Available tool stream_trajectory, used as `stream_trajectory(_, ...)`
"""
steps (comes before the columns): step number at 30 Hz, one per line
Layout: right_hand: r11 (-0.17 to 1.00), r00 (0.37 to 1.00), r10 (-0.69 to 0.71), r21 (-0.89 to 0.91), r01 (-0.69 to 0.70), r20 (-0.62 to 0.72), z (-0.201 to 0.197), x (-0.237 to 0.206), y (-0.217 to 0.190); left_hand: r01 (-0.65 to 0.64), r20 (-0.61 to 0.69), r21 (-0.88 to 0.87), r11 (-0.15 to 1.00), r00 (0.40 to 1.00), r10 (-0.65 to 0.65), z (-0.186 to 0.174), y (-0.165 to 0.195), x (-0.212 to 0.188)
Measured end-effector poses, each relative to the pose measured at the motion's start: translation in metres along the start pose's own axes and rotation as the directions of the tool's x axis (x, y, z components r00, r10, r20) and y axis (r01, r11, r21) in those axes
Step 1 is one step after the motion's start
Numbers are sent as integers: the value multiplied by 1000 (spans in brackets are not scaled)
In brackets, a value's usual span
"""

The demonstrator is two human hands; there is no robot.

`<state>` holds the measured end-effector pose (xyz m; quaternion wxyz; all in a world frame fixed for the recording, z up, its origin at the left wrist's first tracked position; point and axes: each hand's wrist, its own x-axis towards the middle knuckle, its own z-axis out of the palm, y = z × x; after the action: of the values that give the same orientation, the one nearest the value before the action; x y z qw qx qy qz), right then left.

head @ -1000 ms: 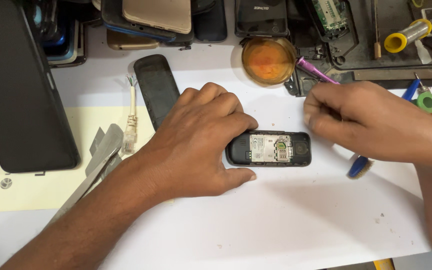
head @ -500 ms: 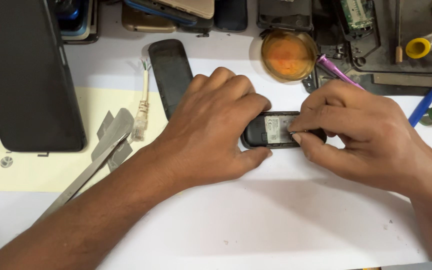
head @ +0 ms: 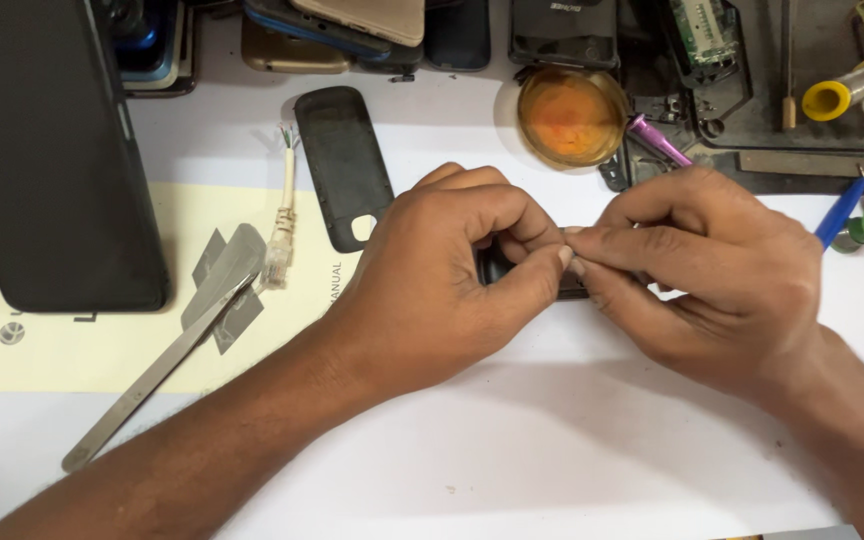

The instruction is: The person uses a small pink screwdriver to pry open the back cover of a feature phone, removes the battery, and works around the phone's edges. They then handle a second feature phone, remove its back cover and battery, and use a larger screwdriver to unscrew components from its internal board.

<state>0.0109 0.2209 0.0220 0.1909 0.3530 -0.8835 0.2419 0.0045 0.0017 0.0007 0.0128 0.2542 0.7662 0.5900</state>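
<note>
Working hands: we had our left hand [head: 442,290] and right hand [head: 697,270] brought together over the small dark phone [head: 497,268], fingertips meeting above it.
Left hand: curled over the phone's left end, thumb pressed along its near edge; we could not tell how firmly it gripped.
Right hand: its fingertips [head: 580,240] pinched together right at the left thumb; whether anything tiny sat between them we could not make out.
Phone: it lay on the white bench [head: 512,460], almost wholly hidden under both hands; only a dark sliver showed between the fingers.
Back cover: a black oval cover [head: 342,165] lay flat up and to the left of the phone, apart from it.
Tweezers: long steel tweezers [head: 157,375] lay well left of the phone, across a pale yellow sheet [head: 72,350].
Cable stub: a short white cable with a clear plug [head: 280,235] lay left of the phone, just beside the cover.
Dish: a round amber dish [head: 572,117] sat beyond the phone, near the purple tool [head: 657,140].
Blue pen: it [head: 840,212] showed right of the phone, partly hidden by our right hand.
Cut off: a large black slab [head: 52,150] far left of the phone and a row of handsets [head: 352,25] beyond it ran out of view.
</note>
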Motion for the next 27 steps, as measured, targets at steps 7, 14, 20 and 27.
stream_trajectory(7, 927, 984, 179, 334, -168, -3, 4, -7, 3, -13, 25, -90, 996, 1000, 15, -1, -2, 0)
stream_trajectory(14, 913, 978, 207, 361, -191, -7, 6, -14, 5, -13, 58, -122, 992, 998, 20, -2, -1, 0)
stream_trajectory(20, 947, 990, 134, 290, -140, 41, -1, -9, 11, -98, 36, 267, 959, 995, 92, -7, -3, 0)
stream_trajectory(27, 967, 944, 85, 202, -155, 319, -13, 1, 17, -155, 147, 452, 879, 984, 98, -9, -6, 1)
